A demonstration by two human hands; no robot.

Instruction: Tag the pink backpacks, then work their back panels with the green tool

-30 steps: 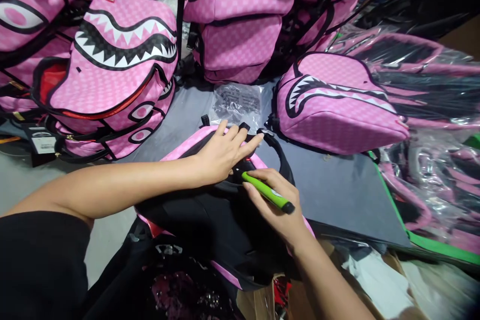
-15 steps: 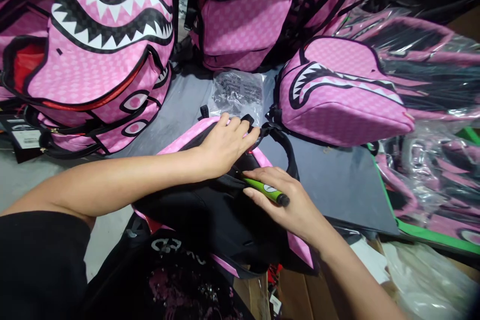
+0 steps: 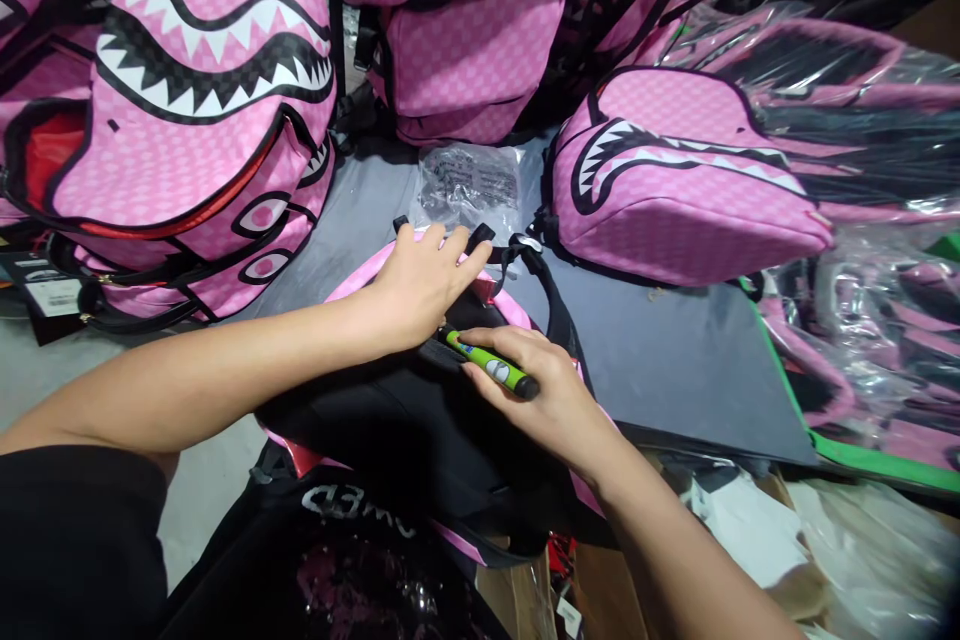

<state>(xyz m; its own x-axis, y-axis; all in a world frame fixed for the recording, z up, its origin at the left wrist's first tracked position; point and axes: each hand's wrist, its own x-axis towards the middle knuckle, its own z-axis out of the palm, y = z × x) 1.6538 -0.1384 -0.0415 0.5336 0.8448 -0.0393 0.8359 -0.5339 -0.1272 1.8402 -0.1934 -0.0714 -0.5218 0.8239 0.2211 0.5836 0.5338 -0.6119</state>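
A black backpack with pink edges [image 3: 360, 420] lies in front of me, its black side up. My left hand [image 3: 424, 285] rests on its upper part, fingers spread over the top edge and black straps. In my right hand [image 3: 532, 380] is a green marker-like pen [image 3: 495, 367] with a black end, held between thumb and fingers. The pen's far tip meets the black fabric close to my left wrist. A clear plastic bag [image 3: 469, 185] lies just past the top of the backpack.
Pink shark-mouth backpacks [image 3: 210, 70] are piled at the left, and another [image 3: 690, 190] lies right of centre on the grey table [image 3: 675, 350]. Plastic-wrapped ones [image 3: 855, 320] fill the right. Cardboard and plastic sheets lie below the table's edge.
Both hands have shifted slightly left in the view. The pen has moved left along the backpack, and more of its green barrel now shows.
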